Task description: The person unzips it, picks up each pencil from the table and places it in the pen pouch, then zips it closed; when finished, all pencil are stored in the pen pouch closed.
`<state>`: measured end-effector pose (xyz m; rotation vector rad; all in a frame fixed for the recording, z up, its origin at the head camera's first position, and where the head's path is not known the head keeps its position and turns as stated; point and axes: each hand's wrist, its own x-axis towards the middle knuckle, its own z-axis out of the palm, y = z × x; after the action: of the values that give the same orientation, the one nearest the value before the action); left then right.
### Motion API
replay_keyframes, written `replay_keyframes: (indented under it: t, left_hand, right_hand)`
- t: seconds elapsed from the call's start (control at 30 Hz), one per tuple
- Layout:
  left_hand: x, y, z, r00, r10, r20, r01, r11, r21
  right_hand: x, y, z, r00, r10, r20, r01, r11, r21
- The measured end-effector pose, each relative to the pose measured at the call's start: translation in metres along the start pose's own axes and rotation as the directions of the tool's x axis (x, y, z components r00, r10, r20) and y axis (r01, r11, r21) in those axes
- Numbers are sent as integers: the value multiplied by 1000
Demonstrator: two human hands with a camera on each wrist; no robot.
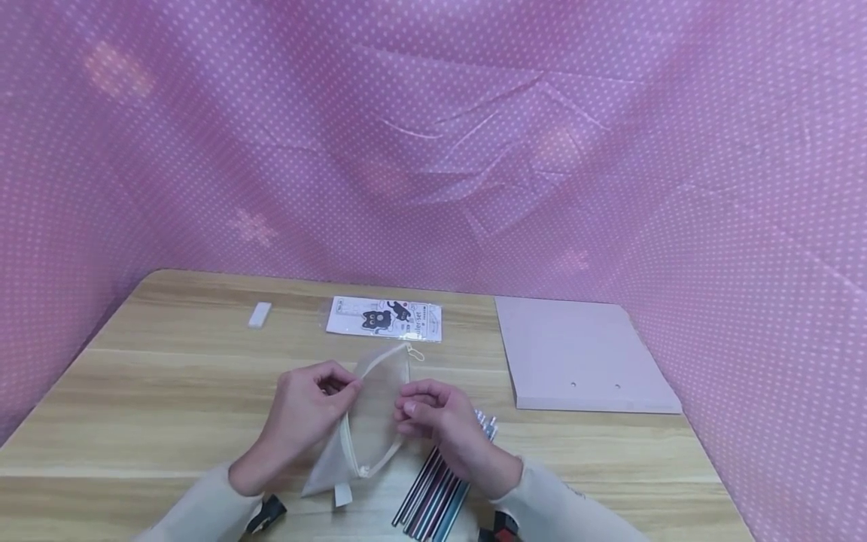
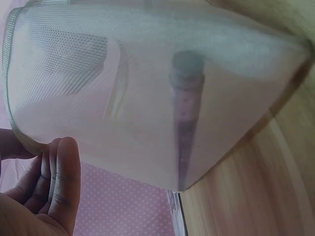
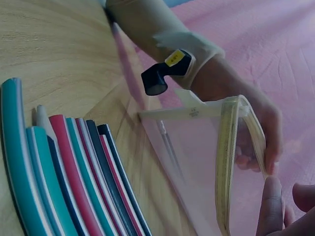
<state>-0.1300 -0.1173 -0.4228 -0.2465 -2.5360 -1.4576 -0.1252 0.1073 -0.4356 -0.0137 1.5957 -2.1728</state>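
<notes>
My left hand (image 1: 305, 403) pinches the left rim of a whitish mesh zip pouch (image 1: 375, 421), thumb and fingers at its edge. The pouch stands tilted over the table with its mouth spread, zip pull at the far corner and a small white tag near its base. Through the mesh, a dark pen-shaped thing (image 2: 187, 98) shows. Across the mouth, my right hand (image 1: 440, 421) has its fingertips close at the right rim; in the right wrist view its thumb and forefinger stand apart. Beneath that hand lie several metallic-coloured pencils (image 3: 88, 182), partly covered by it.
Toward the back of the wooden table (image 1: 169, 391) lie a white eraser (image 1: 260, 315) and a packaged ruler set (image 1: 384, 319) with cat drawings. A pale flat box (image 1: 585, 354) with two small holes lies at the right. Pink dotted cloth (image 1: 433, 150) hangs around the table.
</notes>
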Motion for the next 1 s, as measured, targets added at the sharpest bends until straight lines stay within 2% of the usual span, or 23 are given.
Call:
replay_keyframes:
  t: [0.17,0.4,0.47,0.57,0.6,0.67,0.7,0.77,0.83,0.9,1.0]
  left_hand:
    - [0,2,0,1000,-13,-6,13,1000,1]
    - [2,6,-1,999,-36,-8,36,999,2]
    - [2,7,-2,999,-49,-7,49,999,1]
    - [2,8,-4,998,-66,2,66,998,-7]
    - [2,8,-4,997,-71,4,71,997,-9]
    - [2,7,-4,997,-76,7,76,997,-6]
    - [2,6,-3,997,-74,6,74,997,-3]
    - [1,3,-2,998,-70,1,70,998,3]
    - [1,2,-2,998,-60,-5,60,998,9]
    - [0,2,-1,998,-57,-6,57,998,7]
    - [-1,5,-1,998,-64,-3,64,998,-6]
  right_hand:
    - [1,-4,-7,1000,2,20,-2,1000,18]
    - [6,-15,-33,998,-41,39,40,999,18]
    - [10,-19,-42,997,-66,50,67,997,-33]
    - [16,-22,-55,991,-103,82,117,974,-196]
    - [18,-23,-59,990,-106,98,130,952,-276]
    - [20,-23,-66,983,-101,154,162,876,-455]
    - [21,-23,-69,977,-94,193,186,818,-544]
    - [22,-21,-72,955,-75,288,259,682,-684]
    - [21,-18,-74,915,-49,400,358,553,-752]
    - [20,-15,-74,866,-23,499,454,454,-767]
    - [18,-13,-73,807,26,590,543,362,-758]
